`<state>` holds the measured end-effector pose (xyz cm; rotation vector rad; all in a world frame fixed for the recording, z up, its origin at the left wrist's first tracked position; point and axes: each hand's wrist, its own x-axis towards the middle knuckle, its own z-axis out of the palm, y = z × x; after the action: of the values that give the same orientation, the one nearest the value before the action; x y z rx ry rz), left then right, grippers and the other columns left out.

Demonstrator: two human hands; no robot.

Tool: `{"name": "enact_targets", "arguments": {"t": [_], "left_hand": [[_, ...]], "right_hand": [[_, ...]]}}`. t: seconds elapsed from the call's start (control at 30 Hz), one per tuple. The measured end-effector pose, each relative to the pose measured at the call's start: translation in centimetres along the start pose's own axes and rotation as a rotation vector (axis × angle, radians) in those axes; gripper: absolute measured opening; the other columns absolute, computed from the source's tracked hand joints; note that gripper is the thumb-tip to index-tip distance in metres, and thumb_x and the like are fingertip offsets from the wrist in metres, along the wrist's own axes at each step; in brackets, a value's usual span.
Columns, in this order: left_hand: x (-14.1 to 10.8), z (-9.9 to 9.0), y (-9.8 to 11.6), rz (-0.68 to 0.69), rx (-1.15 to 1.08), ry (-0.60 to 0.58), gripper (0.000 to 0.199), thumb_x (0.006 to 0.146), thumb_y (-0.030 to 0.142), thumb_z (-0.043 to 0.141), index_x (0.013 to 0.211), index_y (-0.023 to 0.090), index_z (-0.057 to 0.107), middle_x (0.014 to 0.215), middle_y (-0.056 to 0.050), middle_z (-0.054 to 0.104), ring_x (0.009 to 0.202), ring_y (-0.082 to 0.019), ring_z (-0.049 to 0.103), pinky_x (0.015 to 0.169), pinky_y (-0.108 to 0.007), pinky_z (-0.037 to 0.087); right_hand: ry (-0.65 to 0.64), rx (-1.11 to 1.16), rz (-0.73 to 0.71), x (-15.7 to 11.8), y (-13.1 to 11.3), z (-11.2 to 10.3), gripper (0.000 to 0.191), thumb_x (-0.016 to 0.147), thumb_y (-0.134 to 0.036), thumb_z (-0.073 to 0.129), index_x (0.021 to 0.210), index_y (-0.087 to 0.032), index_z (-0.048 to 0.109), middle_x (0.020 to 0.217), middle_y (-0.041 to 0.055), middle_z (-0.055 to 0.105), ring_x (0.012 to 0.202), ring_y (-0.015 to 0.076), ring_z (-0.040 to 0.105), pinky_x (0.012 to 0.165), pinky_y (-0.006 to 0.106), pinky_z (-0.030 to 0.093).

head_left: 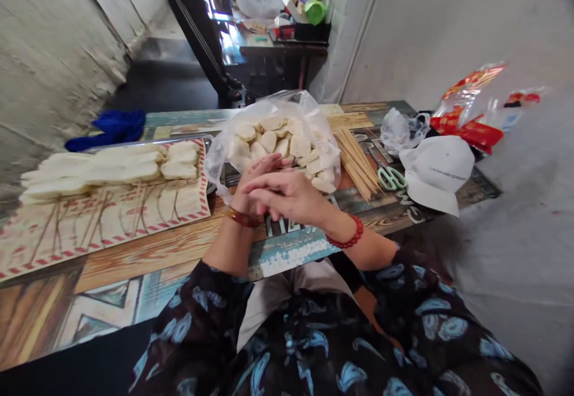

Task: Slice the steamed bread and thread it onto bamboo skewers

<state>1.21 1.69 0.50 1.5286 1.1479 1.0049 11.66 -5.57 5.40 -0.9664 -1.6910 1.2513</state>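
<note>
My right hand (296, 195) lies across my left hand (262, 167) over the table's near side, the two touching. Fingers on both hands are stretched out, and I see nothing held between them, though the palms are partly hidden. Just beyond them, a clear plastic bag (231, 127) lies open, full of pale, flat slices (269, 141). A bundle of thin wooden skewers (357, 165) rests to the right of the bag. On the left, pale slices on sticks (121, 168) are lined up in stacks on red-and-white printed paper (188, 201) over a metal tray.
Scissors with pale green handles (391, 178), a crumpled plastic bag (400, 130), a white cap (437, 168) and red packaging (470, 133) sit at the right. Blue cloth (112, 128) lies at back left. Behind the table (147, 264), another person (191, 19) stands near a cluttered side table (282, 51).
</note>
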Motion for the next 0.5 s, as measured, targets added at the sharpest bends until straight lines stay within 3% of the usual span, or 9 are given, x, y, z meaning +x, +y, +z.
{"name": "enact_targets", "arguments": {"t": [0.03,0.1,0.17,0.27,0.4,0.5], "left_hand": [[-0.1,0.0,0.2,-0.011,-0.071,-0.003,0.040,0.102,0.027,0.038,0.092,0.011,0.074,0.078,-0.005,0.074,0.073,-0.012,0.070,0.068,-0.019,0.059],[-0.1,-0.1,0.4,-0.130,-0.461,-0.033,0.025,0.098,0.025,0.050,0.092,0.014,0.073,0.085,-0.006,0.077,0.073,-0.014,0.073,0.071,-0.025,0.061],[-0.1,-0.1,0.5,-0.214,-0.700,-0.051,0.015,0.093,0.025,0.060,0.094,0.015,0.071,0.089,-0.007,0.077,0.074,-0.016,0.074,0.074,-0.028,0.061],[-0.2,-0.2,0.5,-0.231,-0.736,-0.079,0.017,0.090,0.027,0.065,0.098,0.013,0.071,0.090,-0.008,0.077,0.078,-0.017,0.075,0.076,-0.028,0.061],[-0.6,-0.3,0.3,-0.247,-0.721,-0.106,0.021,0.088,0.030,0.069,0.102,0.014,0.070,0.093,-0.007,0.077,0.076,-0.017,0.074,0.074,-0.029,0.060],[-0.6,-0.4,0.3,-0.248,-0.716,-0.057,0.022,0.087,0.032,0.070,0.100,0.014,0.069,0.090,-0.007,0.076,0.074,-0.016,0.073,0.073,-0.028,0.059]], "right_hand": [[0.067,0.013,0.016,-0.9,0.8,-1.7,0.023,0.095,-0.034,0.064,0.107,-0.019,0.075,0.072,-0.0027,0.070,0.049,0.0062,0.057,0.049,0.018,0.047],[0.225,0.010,0.043,-2.4,2.6,-5.2,0.027,0.094,-0.040,0.063,0.106,-0.018,0.074,0.070,-0.0027,0.069,0.047,0.0064,0.055,0.047,0.018,0.046],[0.398,-0.071,0.074,-3.4,4.5,-9.1,0.030,0.093,-0.042,0.063,0.106,-0.017,0.074,0.069,-0.0018,0.068,0.048,0.0073,0.055,0.047,0.018,0.045],[0.622,-0.345,0.163,-4.0,7.0,-15.0,0.028,0.092,-0.035,0.059,0.102,-0.015,0.075,0.073,0.0030,0.072,0.054,0.0120,0.061,0.053,0.023,0.049],[0.718,-0.891,0.229,-4.0,9.6,-21.1,0.028,0.089,-0.023,0.054,0.101,-0.016,0.078,0.097,0.0116,0.079,0.087,0.0242,0.072,0.079,0.035,0.055],[0.655,-1.158,0.389,-3.5,11.1,-23.5,0.031,0.088,-0.024,0.055,0.104,-0.015,0.080,0.103,0.0163,0.079,0.095,0.0293,0.072,0.084,0.038,0.054]]}}
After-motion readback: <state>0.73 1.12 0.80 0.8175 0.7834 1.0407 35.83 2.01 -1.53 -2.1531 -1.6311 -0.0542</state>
